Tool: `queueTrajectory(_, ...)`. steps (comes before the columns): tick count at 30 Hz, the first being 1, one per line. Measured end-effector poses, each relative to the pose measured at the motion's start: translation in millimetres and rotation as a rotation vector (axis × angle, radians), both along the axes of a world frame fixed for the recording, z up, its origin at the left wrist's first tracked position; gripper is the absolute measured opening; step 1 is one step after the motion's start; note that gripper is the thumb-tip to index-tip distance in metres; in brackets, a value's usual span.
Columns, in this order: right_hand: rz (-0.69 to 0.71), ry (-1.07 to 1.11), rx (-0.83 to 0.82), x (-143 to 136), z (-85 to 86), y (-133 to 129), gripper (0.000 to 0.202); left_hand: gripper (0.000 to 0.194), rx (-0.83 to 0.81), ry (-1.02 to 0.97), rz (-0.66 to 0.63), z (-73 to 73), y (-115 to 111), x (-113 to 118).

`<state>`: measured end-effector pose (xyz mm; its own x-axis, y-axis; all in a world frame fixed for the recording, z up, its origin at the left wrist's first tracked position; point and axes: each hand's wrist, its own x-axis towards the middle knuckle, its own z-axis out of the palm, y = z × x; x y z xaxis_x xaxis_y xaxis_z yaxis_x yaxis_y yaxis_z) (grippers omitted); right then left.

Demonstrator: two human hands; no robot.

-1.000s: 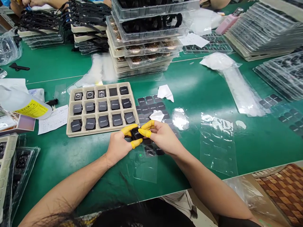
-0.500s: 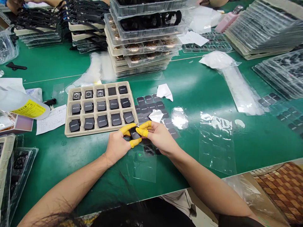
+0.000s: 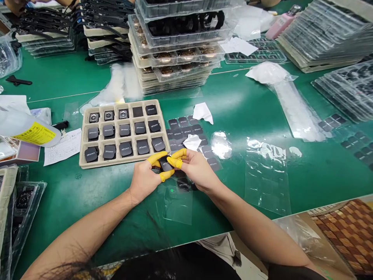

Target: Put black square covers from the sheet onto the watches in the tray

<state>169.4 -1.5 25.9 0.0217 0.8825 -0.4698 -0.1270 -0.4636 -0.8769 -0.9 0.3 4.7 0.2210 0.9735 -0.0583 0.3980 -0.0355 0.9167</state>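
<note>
"Where's our black watch (image 3: pixel 166 163)?"

"Over our shiny green desk (image 3: pixel 230 91), just beside the beige tray (image 3: pixel 124 160). Our left hand (image 3: pixel 145 173) is closed around it; our right hand (image 3: pixel 196 169) pinches its edge."

"And around us?"

"Stacked trays (image 3: pixel 175 41) stand across the desk. A checked brown mat (image 3: pixel 346 229) shows past its near edge."

Head camera looks forward and down at both hands (image 3: pixel 163 171), fairly close
</note>
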Motion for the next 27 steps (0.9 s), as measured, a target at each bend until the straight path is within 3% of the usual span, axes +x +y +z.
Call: queueTrajectory(27, 0.036, -0.061, 0.041, 1.1, -8.1, -1.4, 0.043, 0.056, -0.026, -0.013, -0.012, -1.5, 0.2, 0.3)
